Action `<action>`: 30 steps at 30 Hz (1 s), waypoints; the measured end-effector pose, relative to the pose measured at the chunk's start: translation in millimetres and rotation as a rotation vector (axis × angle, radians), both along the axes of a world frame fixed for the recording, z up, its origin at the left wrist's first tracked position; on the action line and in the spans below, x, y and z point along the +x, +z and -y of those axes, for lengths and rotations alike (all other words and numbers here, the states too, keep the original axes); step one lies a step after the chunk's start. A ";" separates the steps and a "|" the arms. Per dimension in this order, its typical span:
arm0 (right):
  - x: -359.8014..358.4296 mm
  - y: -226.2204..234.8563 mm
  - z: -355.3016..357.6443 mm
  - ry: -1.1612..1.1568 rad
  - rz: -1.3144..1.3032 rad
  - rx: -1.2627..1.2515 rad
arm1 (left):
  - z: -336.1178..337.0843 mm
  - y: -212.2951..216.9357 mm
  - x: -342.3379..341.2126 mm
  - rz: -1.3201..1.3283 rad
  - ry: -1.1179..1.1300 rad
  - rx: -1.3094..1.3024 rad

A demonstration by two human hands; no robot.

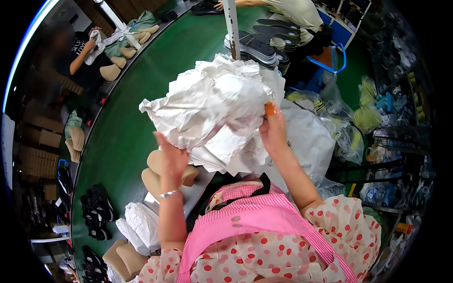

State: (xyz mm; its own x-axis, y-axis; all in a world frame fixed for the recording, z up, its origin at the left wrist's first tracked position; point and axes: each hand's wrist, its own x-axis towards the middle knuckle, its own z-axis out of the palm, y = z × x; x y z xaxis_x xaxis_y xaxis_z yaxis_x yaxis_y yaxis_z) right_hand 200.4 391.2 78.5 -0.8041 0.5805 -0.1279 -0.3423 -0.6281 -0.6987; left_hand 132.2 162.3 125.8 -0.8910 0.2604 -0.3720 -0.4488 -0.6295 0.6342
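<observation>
A big wad of crumpled white paper (214,101) is held up in front of me, above the green conveyor belt (127,118). My left hand (172,158) grips its lower left edge from underneath. My right hand (273,129) holds its right side, an orange fingertip cover showing on one finger. Beige shoe lasts (155,170) lie on a metal tray just below the paper, partly hidden by my left hand.
Black shoes (96,207) and more white paper (141,226) sit on the belt at lower left. Stacked dark insoles (262,47) lie beyond the paper. Another person (78,49) works at far left, a second at the top. Plastic bags (344,127) crowd the right.
</observation>
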 end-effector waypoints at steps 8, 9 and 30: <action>10.9 -27.7 -11.1 0.225 0.250 0.419 | 0.0 2.5 -6.9 -0.332 0.294 -0.178; 11.0 -32.1 -19.2 0.189 0.265 0.460 | 8.9 -0.7 -14.6 -0.361 0.352 -0.190; -31.5 -52.7 -56.9 -0.066 0.046 -0.109 | 28.9 -4.5 -15.8 -0.373 0.383 -0.237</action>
State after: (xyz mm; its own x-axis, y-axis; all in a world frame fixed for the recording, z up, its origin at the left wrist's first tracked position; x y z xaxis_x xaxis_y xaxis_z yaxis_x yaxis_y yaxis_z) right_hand 168.9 448.1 25.8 -0.7563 0.6127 -0.2293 -0.3545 -0.6784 -0.6435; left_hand 116.4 133.4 121.3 -0.9871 -0.1585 -0.0238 0.0637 -0.5245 0.8490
